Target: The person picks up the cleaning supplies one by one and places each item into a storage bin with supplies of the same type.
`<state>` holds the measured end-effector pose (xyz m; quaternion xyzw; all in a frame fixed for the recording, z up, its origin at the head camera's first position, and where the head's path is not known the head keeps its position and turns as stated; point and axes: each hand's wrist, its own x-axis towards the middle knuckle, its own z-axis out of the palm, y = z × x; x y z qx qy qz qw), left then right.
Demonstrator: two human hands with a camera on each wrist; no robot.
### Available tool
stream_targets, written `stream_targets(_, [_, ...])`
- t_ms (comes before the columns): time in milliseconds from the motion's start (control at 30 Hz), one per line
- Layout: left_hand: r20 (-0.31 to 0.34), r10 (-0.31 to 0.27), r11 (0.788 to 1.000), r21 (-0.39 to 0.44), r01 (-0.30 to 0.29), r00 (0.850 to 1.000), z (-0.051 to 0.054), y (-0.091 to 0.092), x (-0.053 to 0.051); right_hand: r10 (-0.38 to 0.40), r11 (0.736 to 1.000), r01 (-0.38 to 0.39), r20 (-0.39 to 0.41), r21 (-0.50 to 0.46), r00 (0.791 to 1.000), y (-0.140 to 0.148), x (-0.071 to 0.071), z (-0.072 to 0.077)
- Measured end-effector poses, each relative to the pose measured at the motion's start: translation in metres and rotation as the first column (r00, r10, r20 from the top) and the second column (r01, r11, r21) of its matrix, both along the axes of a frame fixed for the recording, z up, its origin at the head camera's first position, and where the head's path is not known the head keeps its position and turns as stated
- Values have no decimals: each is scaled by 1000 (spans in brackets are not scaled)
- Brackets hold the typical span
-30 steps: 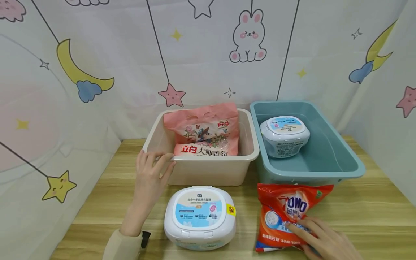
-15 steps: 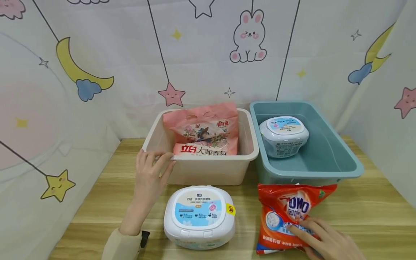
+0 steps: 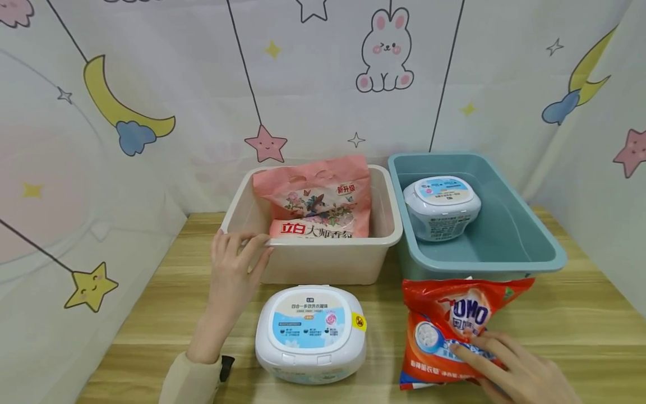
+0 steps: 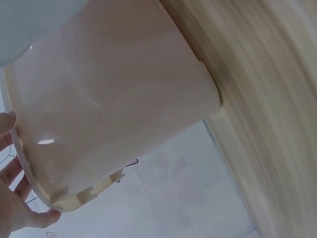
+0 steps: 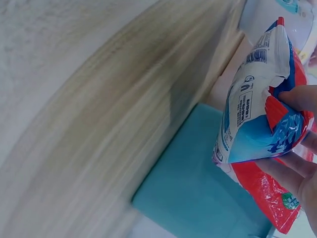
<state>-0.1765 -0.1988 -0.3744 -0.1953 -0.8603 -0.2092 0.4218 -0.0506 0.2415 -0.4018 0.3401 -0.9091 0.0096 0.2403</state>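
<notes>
The left hand (image 3: 234, 275) grips the front-left rim of a cream bin (image 3: 323, 264); in the left wrist view its fingers (image 4: 12, 171) curl over the edge of the bin (image 4: 114, 89). A pink bag (image 3: 323, 202) leans inside. The right hand (image 3: 520, 365) holds a red OMO bag (image 3: 434, 359) in front of the teal bin (image 3: 484, 269). From the right wrist, the hand (image 5: 297, 148) pinches the bag (image 5: 247, 114), whose white and blue back is creased; the teal bin (image 5: 198, 173) is behind it. A white tub (image 3: 310, 336) sits on the table between the hands.
A second white tub (image 3: 442, 207) stands at the left inside the teal bin. Both bins stand side by side at the back of the wooden table (image 3: 166, 314). Behind them hangs a patterned curtain (image 3: 323, 84).
The red bag and the right hand have shifted slightly to the right, and the bag's top right corner reaches further out. The left hand stays on the rim.
</notes>
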Motion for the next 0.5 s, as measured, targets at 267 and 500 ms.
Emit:
stream_targets(267, [-10, 3, 1000, 5, -3, 1000, -1, 0, -1, -4, 999, 5, -25, 36, 1000, -1, 3, 13])
stream_targets(500, [0, 1, 1000, 3, -1, 1000, -1, 0, -2, -14, 999, 17, -55, 49, 998, -5, 8, 25])
